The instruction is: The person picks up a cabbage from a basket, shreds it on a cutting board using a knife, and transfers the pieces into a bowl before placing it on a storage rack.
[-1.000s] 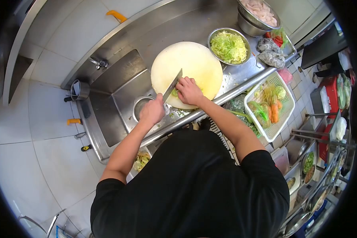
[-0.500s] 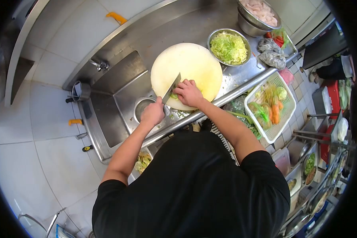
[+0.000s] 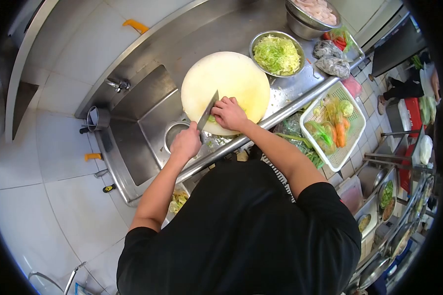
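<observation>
Grey metal knife in left hand (round, pale board beneath)

The board looks smooth and matt, the knife over it metal, the sink left of it dull metal, the basket right of it plastic.

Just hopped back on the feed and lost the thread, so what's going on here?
A person is at a round cutting board beside a sink. The left hand holds a knife, its blade over the board. The right hand sits next to the blade, by a small piece of green vegetable; how much is hidden under it I can't tell. A metal bowl just past the board is heaped with shredded greens, and a white basket holding carrots stands to the right.
</observation>
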The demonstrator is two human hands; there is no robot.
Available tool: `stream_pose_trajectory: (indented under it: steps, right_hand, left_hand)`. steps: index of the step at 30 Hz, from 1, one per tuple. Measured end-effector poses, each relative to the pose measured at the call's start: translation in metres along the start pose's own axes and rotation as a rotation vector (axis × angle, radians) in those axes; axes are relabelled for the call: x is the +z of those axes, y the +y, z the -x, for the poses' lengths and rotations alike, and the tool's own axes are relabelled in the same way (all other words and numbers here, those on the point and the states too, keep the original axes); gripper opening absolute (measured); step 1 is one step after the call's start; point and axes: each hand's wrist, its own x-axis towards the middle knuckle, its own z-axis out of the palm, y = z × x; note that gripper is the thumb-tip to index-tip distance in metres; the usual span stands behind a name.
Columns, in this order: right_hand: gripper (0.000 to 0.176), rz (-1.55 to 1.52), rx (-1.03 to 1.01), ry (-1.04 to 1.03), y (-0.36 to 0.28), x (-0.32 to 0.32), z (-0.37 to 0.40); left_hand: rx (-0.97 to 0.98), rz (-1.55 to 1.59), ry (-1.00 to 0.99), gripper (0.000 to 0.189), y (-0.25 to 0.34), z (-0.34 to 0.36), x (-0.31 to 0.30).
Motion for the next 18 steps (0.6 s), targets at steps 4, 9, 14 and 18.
stream_pose_trajectory:
  steps: [4, 9, 14, 18]
  right_hand:
    - [0.01, -0.011, 0.005, 0.013, -0.002, 0.0, -0.003]
    - [0.012, -0.011, 0.008, 0.02, -0.003, -0.001, -0.002]
    - [0.014, -0.047, 0.025, -0.015, 0.0, -0.003, 0.002]
    - [0.014, -0.021, 0.023, -0.014, -0.002, -0.003, 0.005]
  left_hand:
    - [0.013, 0.041, 0.045, 0.03, -0.004, -0.005, 0.009]
    - [0.006, 0.067, 0.043, 0.03, -0.001, -0.005, 0.017]
    - [0.015, 0.036, 0.041, 0.029, -0.005, -0.009, 0.022]
    - [0.038, 0.015, 0.012, 0.028, 0.0, -0.007, 0.002]
